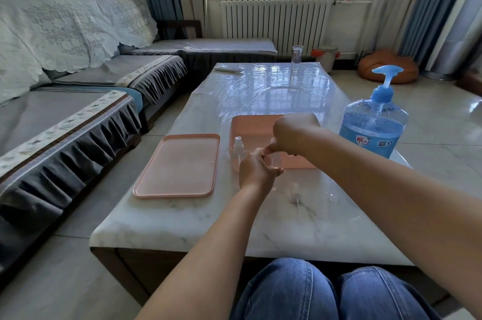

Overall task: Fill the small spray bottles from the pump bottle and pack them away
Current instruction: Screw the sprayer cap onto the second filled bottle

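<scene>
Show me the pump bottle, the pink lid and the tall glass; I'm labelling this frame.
pump bottle point(371, 134): head view, on its blue-filled body.
pink lid point(178, 165): head view, on its flat middle.
tall glass point(296, 59): head view, on its clear wall.

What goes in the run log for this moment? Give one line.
left hand: holds small clear bottle | right hand: pinches its top | second spray bottle: upright by pink box | pump bottle: untouched

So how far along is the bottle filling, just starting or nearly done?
Early, it seems. Done: the flat pink lid lies off, beside the open pink plastic box. In hand: the left hand and right hand together hold a small clear bottle, apparently working its top. Left: the big blue pump bottle stands untouched, another small clear spray bottle waits capped, and nothing looks packed.
</scene>
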`<state>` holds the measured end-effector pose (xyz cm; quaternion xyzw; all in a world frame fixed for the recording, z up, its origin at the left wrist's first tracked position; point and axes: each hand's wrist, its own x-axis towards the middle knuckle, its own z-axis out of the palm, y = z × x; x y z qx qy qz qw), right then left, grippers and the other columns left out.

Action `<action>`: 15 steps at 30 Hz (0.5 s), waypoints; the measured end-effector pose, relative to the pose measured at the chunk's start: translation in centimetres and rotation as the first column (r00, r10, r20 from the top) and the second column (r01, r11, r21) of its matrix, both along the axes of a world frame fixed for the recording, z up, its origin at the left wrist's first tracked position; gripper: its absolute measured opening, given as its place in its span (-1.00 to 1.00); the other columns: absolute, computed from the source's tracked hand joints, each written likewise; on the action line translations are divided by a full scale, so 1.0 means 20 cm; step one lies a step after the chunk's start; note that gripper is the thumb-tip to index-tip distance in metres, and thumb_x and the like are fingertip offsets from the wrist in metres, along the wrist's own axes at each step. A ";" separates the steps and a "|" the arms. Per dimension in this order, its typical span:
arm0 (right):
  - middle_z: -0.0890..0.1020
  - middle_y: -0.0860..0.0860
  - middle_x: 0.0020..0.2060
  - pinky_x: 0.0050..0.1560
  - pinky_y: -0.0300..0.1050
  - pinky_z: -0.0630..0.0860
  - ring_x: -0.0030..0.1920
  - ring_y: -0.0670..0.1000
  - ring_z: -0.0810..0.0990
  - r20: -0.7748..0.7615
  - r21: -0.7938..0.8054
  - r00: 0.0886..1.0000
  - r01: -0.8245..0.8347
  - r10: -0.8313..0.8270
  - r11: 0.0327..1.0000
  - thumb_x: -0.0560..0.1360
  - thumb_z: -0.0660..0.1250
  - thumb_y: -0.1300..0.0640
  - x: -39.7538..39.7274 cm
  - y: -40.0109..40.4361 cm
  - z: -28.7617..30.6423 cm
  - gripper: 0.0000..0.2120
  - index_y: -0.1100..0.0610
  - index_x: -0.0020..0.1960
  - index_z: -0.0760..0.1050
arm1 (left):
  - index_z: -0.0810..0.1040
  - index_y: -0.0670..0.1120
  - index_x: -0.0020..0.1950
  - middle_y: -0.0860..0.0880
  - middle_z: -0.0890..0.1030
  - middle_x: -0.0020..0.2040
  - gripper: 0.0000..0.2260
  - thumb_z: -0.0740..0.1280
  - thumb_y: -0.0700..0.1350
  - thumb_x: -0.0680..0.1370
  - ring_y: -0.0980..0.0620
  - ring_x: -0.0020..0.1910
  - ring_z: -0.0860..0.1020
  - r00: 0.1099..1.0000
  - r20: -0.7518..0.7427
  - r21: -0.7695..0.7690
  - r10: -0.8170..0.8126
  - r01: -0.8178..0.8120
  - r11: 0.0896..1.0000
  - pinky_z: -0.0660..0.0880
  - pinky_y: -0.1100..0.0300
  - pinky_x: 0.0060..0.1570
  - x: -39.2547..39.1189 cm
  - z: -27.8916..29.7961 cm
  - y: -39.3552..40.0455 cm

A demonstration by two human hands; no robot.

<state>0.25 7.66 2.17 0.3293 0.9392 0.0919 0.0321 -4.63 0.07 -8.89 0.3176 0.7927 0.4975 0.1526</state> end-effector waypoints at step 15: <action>0.67 -0.13 -0.12 -0.34 -0.31 0.31 -0.10 -0.08 0.66 0.076 -0.106 0.992 -0.092 0.100 0.990 0.45 0.40 -0.03 0.03 0.00 0.02 -0.74 -0.12 0.13 0.53 | 0.59 -0.03 0.11 0.05 0.65 -0.03 -0.62 0.57 -0.11 0.33 0.07 -0.07 0.59 0.999 -0.038 -0.021 0.022 -0.022 1.000 0.41 0.28 -0.14 0.00 0.00 0.01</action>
